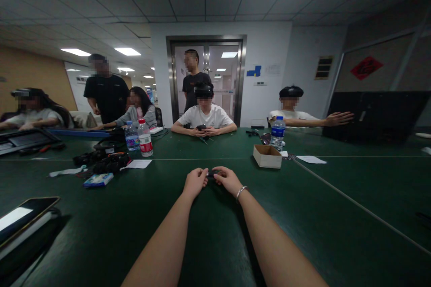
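Both of my hands meet over the green table (pixel 215 233), just in front of its middle. A small dark object (pixel 211 174) with a shiny bit at its left end sits between them, too small to name. My left hand (pixel 195 181) pinches its left end with closed fingers. On the other end, my right hand (pixel 229 180) grips with thumb and fingers, and a silver bracelet (pixel 240 192) rings that wrist. My fingers cover much of the object.
An open cardboard box (pixel 267 158) and a blue-capped bottle (pixel 278 132) stand right of centre. Two bottles, black gear (pixel 112 163) and a blue packet (pixel 98 180) lie to the left. A phone (pixel 27 217) is near left. Several people sit or stand beyond.
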A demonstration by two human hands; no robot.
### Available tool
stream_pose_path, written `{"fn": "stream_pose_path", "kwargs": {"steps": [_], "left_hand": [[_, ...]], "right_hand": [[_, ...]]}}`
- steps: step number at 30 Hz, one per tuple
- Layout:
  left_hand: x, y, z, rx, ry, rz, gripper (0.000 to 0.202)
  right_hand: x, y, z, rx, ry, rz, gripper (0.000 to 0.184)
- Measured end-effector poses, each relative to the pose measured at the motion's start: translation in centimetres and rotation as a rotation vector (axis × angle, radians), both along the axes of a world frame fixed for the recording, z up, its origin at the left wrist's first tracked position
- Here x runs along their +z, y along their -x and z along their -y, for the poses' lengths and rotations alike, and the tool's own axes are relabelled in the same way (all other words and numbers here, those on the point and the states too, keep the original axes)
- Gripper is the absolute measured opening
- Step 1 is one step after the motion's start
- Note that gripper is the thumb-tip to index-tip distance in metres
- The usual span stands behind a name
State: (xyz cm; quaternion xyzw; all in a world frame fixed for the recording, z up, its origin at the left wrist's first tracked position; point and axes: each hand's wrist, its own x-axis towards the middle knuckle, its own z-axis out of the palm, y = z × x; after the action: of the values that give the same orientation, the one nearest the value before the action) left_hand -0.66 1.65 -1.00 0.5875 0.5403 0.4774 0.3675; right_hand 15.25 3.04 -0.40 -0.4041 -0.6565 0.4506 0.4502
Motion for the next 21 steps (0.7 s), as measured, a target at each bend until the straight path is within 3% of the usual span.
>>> {"fn": "stream_pose_path", "kwargs": {"steps": [8, 21], "left_hand": [[0.33, -0.09, 0.28, -0.026, 0.009, 0.004, 0.041], [0.55, -0.05, 0.29, -0.064, 0.005, -0.006, 0.021]], "right_hand": [[-0.09, -0.08, -0.10, -0.009, -0.002, -0.004, 0.024], [-0.22, -0.01, -0.34, -0.003, 0.004, -0.028, 0.023]]}}
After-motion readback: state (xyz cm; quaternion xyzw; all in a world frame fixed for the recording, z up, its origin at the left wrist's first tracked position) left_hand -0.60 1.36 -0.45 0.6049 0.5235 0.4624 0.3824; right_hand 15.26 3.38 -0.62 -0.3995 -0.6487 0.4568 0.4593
